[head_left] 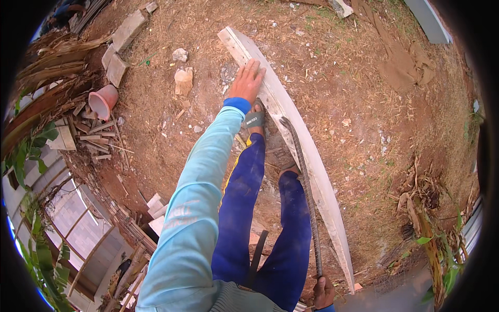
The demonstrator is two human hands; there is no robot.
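A long pale wooden board [304, 143] stands on edge in front of me, its line bent by the lens. My left hand [246, 80] lies on the board's upper edge near its far end, fingers stretched out and gripping nothing. Low in the picture my right hand [324, 292] is wrapped round the near end of a dark ribbed metal crowbar [312, 208]. The bar runs along the board's near side, and its hooked tip [284, 121] rests close to or against the wood; contact is unclear. My sandalled left foot [254, 117] is beside the board.
Stones [183, 81] and concrete blocks [127, 30] lie at the far left. A pink bucket [103, 101] rests tilted by wood scraps [99, 139]. Brown cloth [405, 65] lies at the far right, with a dried plant stump [423, 218] nearer. Straw covers the dirt ground.
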